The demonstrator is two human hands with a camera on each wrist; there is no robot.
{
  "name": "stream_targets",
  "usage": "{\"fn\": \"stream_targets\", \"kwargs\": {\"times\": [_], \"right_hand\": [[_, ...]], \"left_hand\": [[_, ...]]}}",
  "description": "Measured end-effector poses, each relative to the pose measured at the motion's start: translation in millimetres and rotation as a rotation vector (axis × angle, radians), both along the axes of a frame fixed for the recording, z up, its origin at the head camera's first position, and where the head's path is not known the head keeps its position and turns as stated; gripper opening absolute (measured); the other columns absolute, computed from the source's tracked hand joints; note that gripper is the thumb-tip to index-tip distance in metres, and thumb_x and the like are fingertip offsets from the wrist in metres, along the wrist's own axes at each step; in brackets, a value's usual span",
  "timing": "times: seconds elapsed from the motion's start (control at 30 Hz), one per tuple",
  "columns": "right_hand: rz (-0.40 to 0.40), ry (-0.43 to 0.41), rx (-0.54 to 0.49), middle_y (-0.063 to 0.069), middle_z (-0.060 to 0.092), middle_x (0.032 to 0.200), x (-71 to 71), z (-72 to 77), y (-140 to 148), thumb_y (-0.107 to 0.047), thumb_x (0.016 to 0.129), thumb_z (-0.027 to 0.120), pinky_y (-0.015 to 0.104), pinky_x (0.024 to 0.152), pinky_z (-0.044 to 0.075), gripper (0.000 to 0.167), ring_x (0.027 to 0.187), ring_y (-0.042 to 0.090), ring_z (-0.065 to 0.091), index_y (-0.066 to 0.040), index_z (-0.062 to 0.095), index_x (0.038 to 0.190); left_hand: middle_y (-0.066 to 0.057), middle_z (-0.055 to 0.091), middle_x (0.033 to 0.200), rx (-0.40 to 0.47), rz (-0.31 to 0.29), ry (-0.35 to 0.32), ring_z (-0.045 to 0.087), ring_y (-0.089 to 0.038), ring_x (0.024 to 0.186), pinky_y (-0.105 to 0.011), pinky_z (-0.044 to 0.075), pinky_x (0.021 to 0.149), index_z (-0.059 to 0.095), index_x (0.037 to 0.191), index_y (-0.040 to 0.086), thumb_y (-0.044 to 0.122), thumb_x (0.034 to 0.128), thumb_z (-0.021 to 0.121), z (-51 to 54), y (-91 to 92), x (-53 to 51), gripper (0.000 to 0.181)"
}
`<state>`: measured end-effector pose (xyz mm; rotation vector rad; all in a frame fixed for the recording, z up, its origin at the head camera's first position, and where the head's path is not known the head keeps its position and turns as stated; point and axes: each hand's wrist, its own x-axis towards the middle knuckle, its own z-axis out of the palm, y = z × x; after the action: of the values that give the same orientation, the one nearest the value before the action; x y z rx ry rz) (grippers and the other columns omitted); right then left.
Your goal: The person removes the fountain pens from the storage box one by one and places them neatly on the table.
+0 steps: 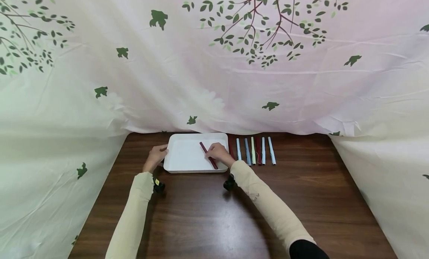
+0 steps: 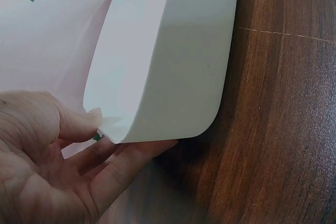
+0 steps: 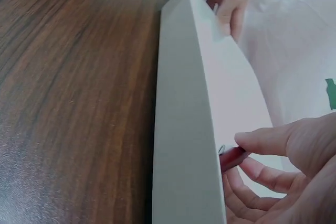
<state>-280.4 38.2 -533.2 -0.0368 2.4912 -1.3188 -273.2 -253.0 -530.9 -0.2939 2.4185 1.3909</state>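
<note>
A white tray (image 1: 182,158) lies near the back edge of the table. My left hand (image 1: 157,154) grips its left end, thumb (image 2: 86,121) at the rim and the other fingers against the outside wall. Over the tray's right half, my right hand (image 1: 217,151) pinches a dark red pen (image 1: 212,163) that slants across the tray. In the right wrist view the red pen (image 3: 232,158) shows a small metal clip, between thumb and fingers just inside the tray wall (image 3: 184,119). The rest of the pen is hidden there.
Right of the tray, several pens stand in a row on the brown table (image 1: 201,214): a dark red pen (image 1: 258,151), a yellow-green pen (image 1: 253,151), a blue pen (image 1: 247,151) and light blue ones. A patterned cloth (image 1: 214,84) hangs behind and along the sides.
</note>
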Motion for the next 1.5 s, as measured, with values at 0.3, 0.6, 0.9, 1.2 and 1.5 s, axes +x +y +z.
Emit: {"fn": "stream_targets", "kwargs": {"times": [0.3, 0.6, 0.9, 1.2, 1.5], "right_hand": [[-0.023, -0.143, -0.22, 0.01, 0.066, 0.091, -2.7, 13.1, 15, -0.007, 0.09, 0.08, 0.037, 0.067, 0.063, 0.018, 0.073, 0.022, 0.071, -0.003, 0.062, 0.092], [-0.04, -0.153, -0.32, 0.018, 0.073, 0.101, -6.4, 18.1, 29, -0.009, 0.096, 0.075, 0.039, 0.069, 0.064, 0.033, 0.078, 0.025, 0.073, 0.001, 0.062, 0.124], [-0.06, -0.182, -0.307, 0.013, 0.076, 0.097, -3.0, 20.4, 42, -0.014, 0.096, 0.077, 0.041, 0.07, 0.065, 0.034, 0.075, 0.023, 0.074, -0.001, 0.063, 0.123], [-0.069, -0.184, -0.393, 0.015, 0.073, 0.103, 1.2, 31.1, 61, -0.011, 0.097, 0.074, 0.045, 0.076, 0.065, 0.039, 0.073, 0.021, 0.073, 0.001, 0.058, 0.131], [-0.096, -0.165, -0.387, 0.011, 0.069, 0.096, 1.2, 32.4, 88, -0.012, 0.098, 0.073, 0.045, 0.075, 0.065, 0.041, 0.068, 0.02, 0.07, 0.003, 0.056, 0.132]], "left_hand": [[-0.029, 0.039, 0.161, -0.007, 0.002, 0.007, 0.054, -0.043, 0.133, -0.052, 0.059, 0.093, 0.037, 0.161, 0.002, 0.019, 0.1132, 0.042, 5.8, 3.9, 1.8, 0.051], [-0.028, 0.037, 0.163, -0.042, 0.004, 0.003, 0.053, -0.044, 0.134, -0.056, 0.056, 0.098, 0.037, 0.162, 0.004, 0.02, 0.1135, 0.041, 4.0, 3.6, -0.4, 0.052], [-0.028, 0.036, 0.163, -0.033, -0.001, -0.004, 0.052, -0.045, 0.135, -0.055, 0.057, 0.096, 0.036, 0.162, 0.004, 0.021, 0.1134, 0.041, 3.4, 3.6, 1.1, 0.052], [-0.028, 0.034, 0.165, -0.01, 0.0, -0.001, 0.051, -0.044, 0.137, -0.054, 0.057, 0.097, 0.036, 0.162, 0.003, 0.021, 0.1127, 0.042, 3.8, 2.9, 3.1, 0.053], [-0.028, 0.033, 0.165, -0.052, -0.024, 0.003, 0.051, -0.044, 0.137, -0.051, 0.059, 0.093, 0.036, 0.163, 0.005, 0.024, 0.1127, 0.041, 5.4, 1.5, 4.1, 0.054]]}}
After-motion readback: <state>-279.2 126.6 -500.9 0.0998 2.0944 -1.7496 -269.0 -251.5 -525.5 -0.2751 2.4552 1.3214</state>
